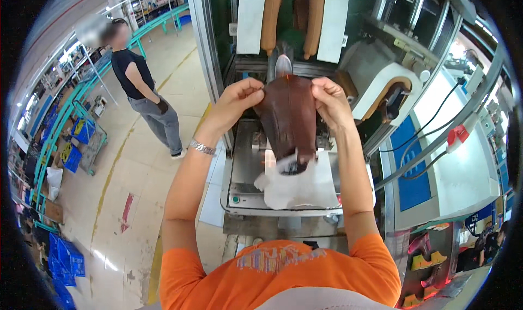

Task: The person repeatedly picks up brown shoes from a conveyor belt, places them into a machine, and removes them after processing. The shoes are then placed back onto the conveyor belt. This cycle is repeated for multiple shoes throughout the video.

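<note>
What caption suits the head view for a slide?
Left hand and right hand pinch a brown leather-like piece by its upper corners, in front of a machine.

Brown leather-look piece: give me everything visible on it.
The brown leather-look piece is dark reddish-brown, slightly glossy and creased, with a lengthwise line, perhaps a seam, down its front. It is broad on top; a pale patch and a dark area show at its narrower lower end. The left hand pinches one upper corner, the right hand the other, holding it spread in front of the machine's metal form. Whether it touches the form is unclear.
</note>
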### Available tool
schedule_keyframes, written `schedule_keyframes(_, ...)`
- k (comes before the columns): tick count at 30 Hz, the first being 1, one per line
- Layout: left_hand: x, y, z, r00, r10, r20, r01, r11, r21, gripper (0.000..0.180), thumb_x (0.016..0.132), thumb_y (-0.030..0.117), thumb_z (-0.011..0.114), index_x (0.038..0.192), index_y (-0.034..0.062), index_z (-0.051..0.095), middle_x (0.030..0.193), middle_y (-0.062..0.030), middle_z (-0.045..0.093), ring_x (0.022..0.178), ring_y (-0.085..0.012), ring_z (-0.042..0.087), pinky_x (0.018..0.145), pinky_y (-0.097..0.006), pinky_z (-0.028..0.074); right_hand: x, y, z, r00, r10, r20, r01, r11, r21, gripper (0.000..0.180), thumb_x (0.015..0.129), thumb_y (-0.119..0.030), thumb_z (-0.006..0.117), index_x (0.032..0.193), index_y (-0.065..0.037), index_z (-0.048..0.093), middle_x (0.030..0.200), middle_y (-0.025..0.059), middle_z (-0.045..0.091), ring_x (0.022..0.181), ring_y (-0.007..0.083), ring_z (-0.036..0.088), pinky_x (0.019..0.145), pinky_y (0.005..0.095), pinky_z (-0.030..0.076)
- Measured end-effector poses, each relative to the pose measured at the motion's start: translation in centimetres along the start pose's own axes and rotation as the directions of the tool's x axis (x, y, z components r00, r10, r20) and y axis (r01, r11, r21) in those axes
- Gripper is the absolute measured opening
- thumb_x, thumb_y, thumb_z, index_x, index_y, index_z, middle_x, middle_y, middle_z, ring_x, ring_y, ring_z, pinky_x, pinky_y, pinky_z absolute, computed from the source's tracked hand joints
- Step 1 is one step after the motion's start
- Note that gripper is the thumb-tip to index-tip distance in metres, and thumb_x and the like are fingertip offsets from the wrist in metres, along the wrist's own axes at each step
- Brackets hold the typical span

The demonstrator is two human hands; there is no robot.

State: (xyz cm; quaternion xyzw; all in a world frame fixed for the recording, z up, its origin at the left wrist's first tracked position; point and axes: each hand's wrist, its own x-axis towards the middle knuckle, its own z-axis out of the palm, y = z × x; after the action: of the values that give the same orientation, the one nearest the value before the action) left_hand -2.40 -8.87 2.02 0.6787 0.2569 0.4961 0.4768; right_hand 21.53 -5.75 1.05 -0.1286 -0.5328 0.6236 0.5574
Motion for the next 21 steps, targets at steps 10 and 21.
schedule_keyframes(10,5.4,-2.9,-0.9,0.970,-0.157,-0.187,0.091,0.942,-0.322,0.011,0.086,0.013,0.054,0.093,0.0049,0.057,0.086,0.0013,0.056,0.080,-0.0064,0.051,0.073,-0.020,0.039,4.7,2.0,-0.6,0.988,-0.019,-0.151,0.025,0.999,0.041,0.005,0.080,-0.004,0.060,0.085,-0.004,0.061,0.081,0.0034,0.062,0.073,0.0117,0.057,0.071,0.0250,0.046)
schedule_keyframes(21,10.9,-5.4,-2.0,0.903,-0.100,-0.418,-0.128,0.865,-0.485,0.022,0.079,0.005,0.055,0.101,0.0015,0.057,0.099,-0.0075,0.058,0.091,-0.0140,0.053,0.078,-0.025,0.041,10.8,2.9,-1.8,0.921,-0.109,-0.374,0.095,0.994,-0.055,0.024,0.082,0.003,0.052,0.104,-0.003,0.046,0.095,0.0060,0.051,0.087,0.0150,0.052,0.076,0.0296,0.044)
